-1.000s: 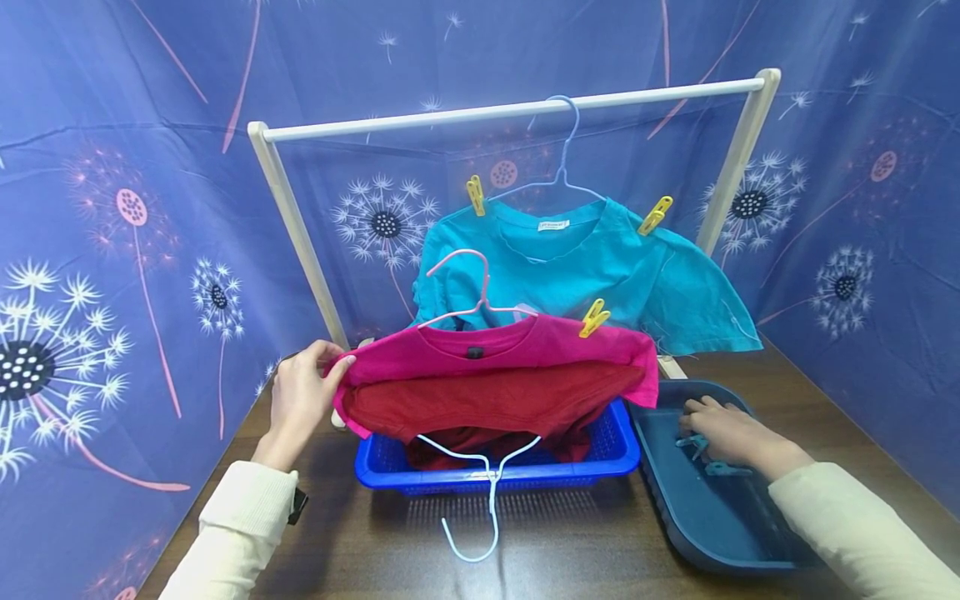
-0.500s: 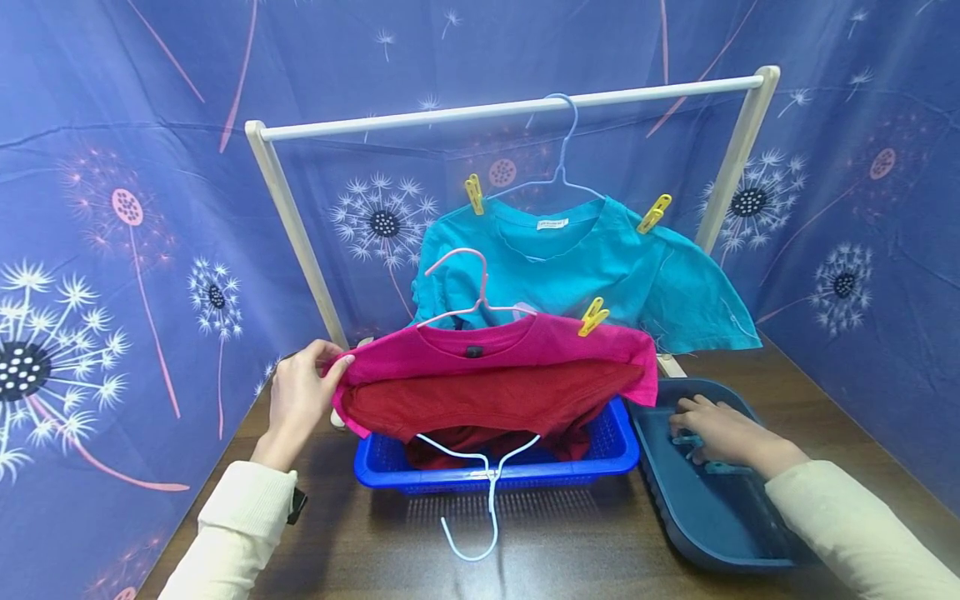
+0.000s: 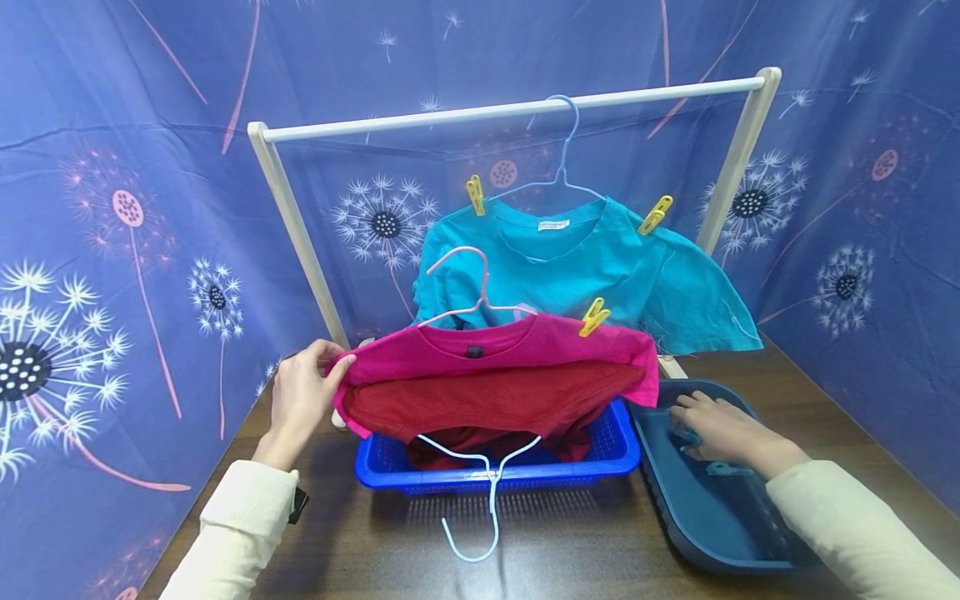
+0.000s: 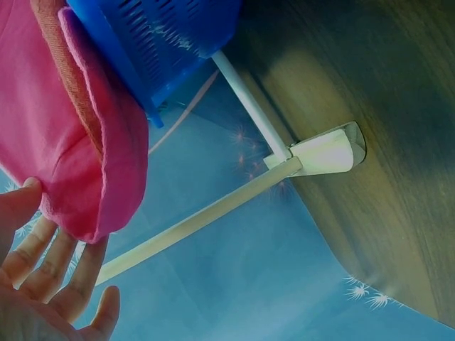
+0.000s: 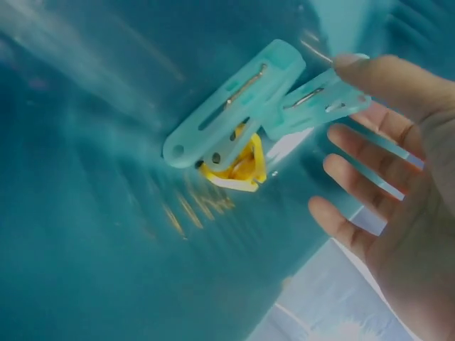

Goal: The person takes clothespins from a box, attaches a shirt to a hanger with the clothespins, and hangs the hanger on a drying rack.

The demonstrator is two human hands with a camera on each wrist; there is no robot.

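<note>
My left hand (image 3: 300, 396) pinches the left sleeve edge of a pink shirt (image 3: 558, 343), on a pink hanger (image 3: 483, 293). One yellow clothespin (image 3: 594, 317) grips this shirt's right shoulder. In the dark teal tray (image 3: 708, 525), my right hand (image 3: 723, 429) reaches down among the clothespins. Its thumb and index finger pinch the end of a teal clothespin (image 5: 320, 105) in the right wrist view. Another teal clothespin (image 5: 238, 103) and a yellow clothespin (image 5: 245, 167) lie against it. A red shirt (image 3: 495, 396) on a white hanger (image 3: 492, 492) lies over the blue basket (image 3: 625, 450).
Behind stands a wooden rack with a white rod (image 3: 420, 119). A turquoise shirt (image 3: 555, 258) hangs there on a blue hanger (image 3: 564, 154), with yellow clothespins (image 3: 476, 195) at both shoulders. The tray stands right of the basket on the wooden table (image 3: 390, 542).
My right hand has shifted slightly left and away from me in the tray, and the teal clothespin at its fingers has turned. The left hand and pink shirt stay in place.
</note>
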